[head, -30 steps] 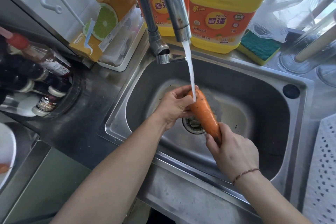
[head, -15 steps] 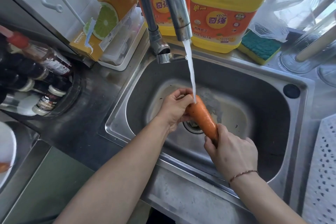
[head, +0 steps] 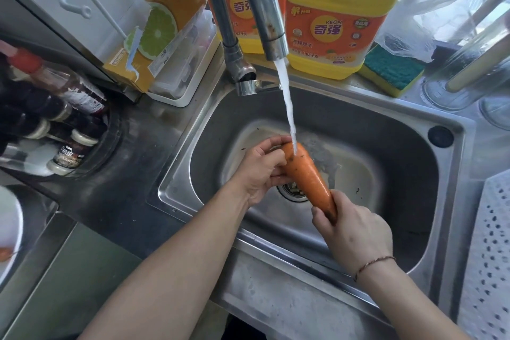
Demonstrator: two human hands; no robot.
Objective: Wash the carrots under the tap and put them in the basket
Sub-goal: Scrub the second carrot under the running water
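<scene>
An orange carrot [head: 307, 176] lies slanted over the drain of the steel sink [head: 386, 124]. Water runs from the tap [head: 265, 14] onto its thick upper end. My left hand [head: 262, 171] grips that thick end, fingers curled round it. My right hand [head: 353, 229] holds the thin lower end, which is hidden inside the fist. A white perforated basket [head: 488, 257] shows at the right edge of the view.
Two yellow detergent jugs [head: 336, 14] and a green-yellow sponge [head: 392, 69] stand behind the sink. An orange carton [head: 154, 36] and a white tray are at the back left, with sauce bottles [head: 63, 107] further left. A white bowl [head: 8, 232] is at the left edge.
The carrot has shifted a little within my hands under the stream; my left hand's fingers have slid along its thick end. My right hand sits slightly lower on the tip.
</scene>
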